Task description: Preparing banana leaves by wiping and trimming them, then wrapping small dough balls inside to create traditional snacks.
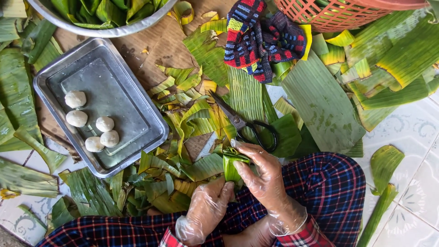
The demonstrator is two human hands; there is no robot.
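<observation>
Single head-worn view, looking steeply down from close above the lap onto the tiled floor; rectangular metal tray lies up-left of the left hand.

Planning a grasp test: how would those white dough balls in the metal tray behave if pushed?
The dough balls look round, so they would probably roll across the flat metal tray until its raised rim stops them. Their matte, slightly uneven surface suggests soft dough, likely to dent under pressure. Two touch and may stick together.
</observation>
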